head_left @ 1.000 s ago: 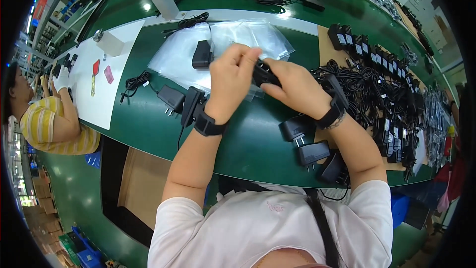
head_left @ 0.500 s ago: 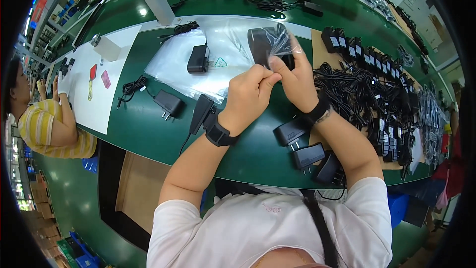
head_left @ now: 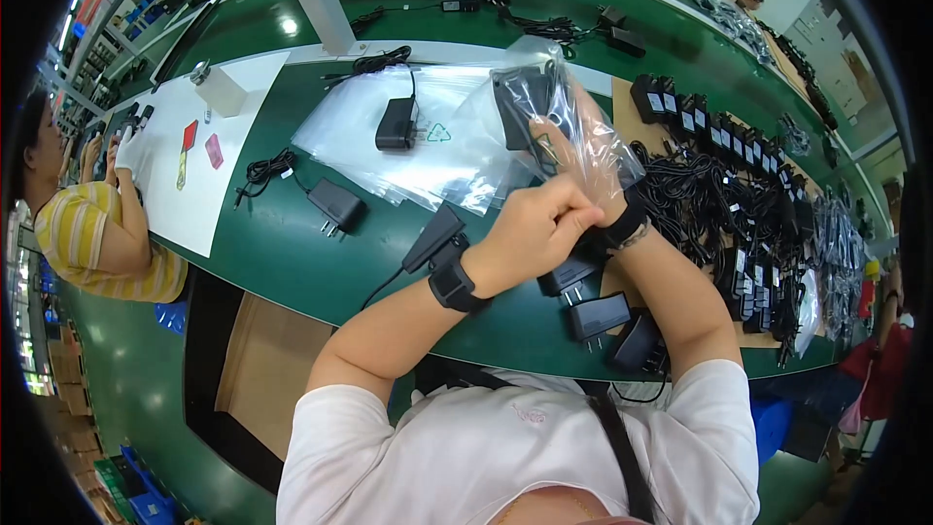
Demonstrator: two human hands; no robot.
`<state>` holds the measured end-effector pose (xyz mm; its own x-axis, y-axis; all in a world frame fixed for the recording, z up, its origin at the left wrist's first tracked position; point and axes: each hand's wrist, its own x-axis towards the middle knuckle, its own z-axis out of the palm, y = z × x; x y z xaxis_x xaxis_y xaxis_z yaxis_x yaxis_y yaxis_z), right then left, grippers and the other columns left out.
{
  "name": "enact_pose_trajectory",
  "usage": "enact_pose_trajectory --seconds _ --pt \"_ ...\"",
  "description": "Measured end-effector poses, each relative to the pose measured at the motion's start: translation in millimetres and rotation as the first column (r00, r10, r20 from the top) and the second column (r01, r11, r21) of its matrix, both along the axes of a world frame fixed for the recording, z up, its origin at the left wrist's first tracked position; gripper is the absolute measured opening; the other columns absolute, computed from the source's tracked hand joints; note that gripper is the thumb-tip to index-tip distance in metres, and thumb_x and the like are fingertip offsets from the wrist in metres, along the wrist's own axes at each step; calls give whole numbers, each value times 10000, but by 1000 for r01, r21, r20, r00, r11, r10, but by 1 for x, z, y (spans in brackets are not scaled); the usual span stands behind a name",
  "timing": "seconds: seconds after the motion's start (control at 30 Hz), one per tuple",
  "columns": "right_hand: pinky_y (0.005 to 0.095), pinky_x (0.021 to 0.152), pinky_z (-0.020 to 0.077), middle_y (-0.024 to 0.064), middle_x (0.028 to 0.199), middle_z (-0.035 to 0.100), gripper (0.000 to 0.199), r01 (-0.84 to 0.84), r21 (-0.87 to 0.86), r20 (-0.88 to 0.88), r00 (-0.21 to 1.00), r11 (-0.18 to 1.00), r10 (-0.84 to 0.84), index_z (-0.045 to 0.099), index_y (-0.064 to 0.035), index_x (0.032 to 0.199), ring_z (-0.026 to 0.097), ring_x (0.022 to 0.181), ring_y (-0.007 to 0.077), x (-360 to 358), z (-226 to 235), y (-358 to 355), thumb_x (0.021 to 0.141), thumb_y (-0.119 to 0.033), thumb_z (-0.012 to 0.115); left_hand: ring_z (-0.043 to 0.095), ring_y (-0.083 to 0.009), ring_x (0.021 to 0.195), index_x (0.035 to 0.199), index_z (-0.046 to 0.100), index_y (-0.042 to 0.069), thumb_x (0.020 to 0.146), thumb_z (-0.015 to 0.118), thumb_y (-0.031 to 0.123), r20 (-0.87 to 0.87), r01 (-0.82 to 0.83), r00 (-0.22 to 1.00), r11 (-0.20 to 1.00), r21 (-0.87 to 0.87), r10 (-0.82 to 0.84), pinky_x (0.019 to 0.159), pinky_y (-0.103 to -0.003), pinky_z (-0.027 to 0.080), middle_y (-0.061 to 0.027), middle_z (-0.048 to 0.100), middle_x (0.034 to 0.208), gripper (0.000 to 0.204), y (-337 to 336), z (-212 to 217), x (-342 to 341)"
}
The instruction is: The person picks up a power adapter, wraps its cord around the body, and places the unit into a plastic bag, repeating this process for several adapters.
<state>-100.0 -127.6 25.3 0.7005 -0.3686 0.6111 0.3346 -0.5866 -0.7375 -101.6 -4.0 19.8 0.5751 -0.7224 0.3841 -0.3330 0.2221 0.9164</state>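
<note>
This is a factory packing line. A long green workbench [head_left: 292,243] carries rows of black plastic power adapters [head_left: 719,136], tangled black cables [head_left: 700,204] and clear plastic bags [head_left: 389,146]. Other seated workers [head_left: 97,233] share the bench.

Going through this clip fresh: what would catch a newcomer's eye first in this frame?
Both hands raised mid-frame: the right hand and left hand hold a black power adapter inside a clear plastic bag above the green table. To the right lies a dense pile of black adapters and cables. More clear bags are spread behind the hands.
</note>
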Motion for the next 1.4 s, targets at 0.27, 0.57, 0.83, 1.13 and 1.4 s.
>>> enact_pose_trajectory --seconds 0.27,0.57,0.83,1.13,1.4 --pt "304 813 438 118 1100 512 525 -373 333 -317 821 866 475 371 -6 1299 498 931 176 -15 5 -11 838 -173 557 504 -224 1019 1148 465 -24 686 744 378 -60 -299 954 951 -79 295 878 -366 402 -111 524 1104 673 43 1 118" --pt "345 911 387 227 1187 487 479 -115 -21 -211 972 993 108 388 46 1251 507 1063 294 -17 -2 14 854 -171 545 537 -103 856 1086 501 57 885 528 343 -744 -18 610 933 -358 -274 734 -254 448 -11 557 987 350 -6 -18 48" --pt "410 938 303 180 1136 491 430 -5 -481 -30 1000 876 -11 433 12 1233 432 1035 357 0 -17 -3 830 -129 487 559 -129 859 1052 533 29 845 591 140 -805 -19 540 952 -305 -247 747 -285 464 -36 585 970 242 4 -8 52" --pt "347 940 349 143 1231 476 440 -37 515 -212 963 856 169 460 -41 1246 441 1120 196 -7 12 -50 908 -323 456 602 -197 826 999 556 -25 775 610 46 -736 -141 626 890 -433 -259 768 -312 489 -114 616 927 241 20 -1 80" --pt "353 821 439 142 1186 478 660 -283 872 1 817 399 577 232 -89 1365 514 994 205 -20 12 -16 832 -192 607 601 -211 849 999 549 -8 741 634 25 -706 -193 686 891 -411 -176 790 -326 482 -126 614 951 273 16 0 65"
